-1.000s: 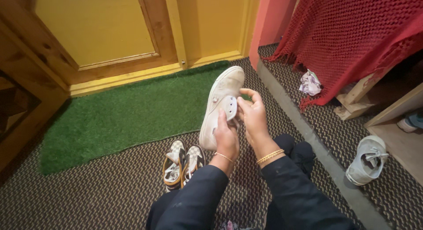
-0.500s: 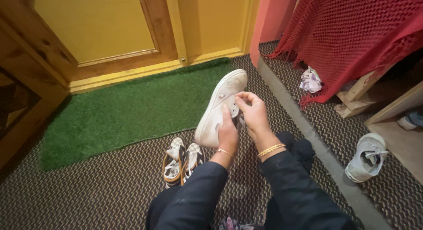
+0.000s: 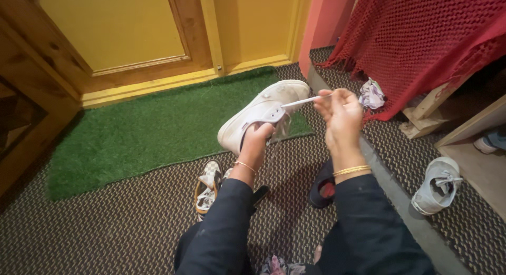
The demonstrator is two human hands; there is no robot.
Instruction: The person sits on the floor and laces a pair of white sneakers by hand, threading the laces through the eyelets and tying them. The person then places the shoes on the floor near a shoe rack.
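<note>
A white canvas sneaker (image 3: 262,113) is held up on its side over the floor, toe pointing right. My left hand (image 3: 255,139) grips it from below at the heel opening. My right hand (image 3: 340,115) is off to the right of the shoe, pinching the end of a white shoelace (image 3: 304,100) that runs taut from an eyelet to my fingers. Both arms wear dark sleeves and gold bangles.
A green turf mat (image 3: 142,133) lies before a yellow wooden door (image 3: 126,27). A checkered pair of shoes (image 3: 208,192) sits by my left arm, a dark shoe (image 3: 322,190) below my right wrist. Another white sneaker (image 3: 436,186), crumpled cloth (image 3: 371,93) and a red knitted drape (image 3: 421,38) are on the raised step.
The sneaker has tilted from upright to lying sideways. My right hand has moved right and away from the shoe, drawing the lace out taut.
</note>
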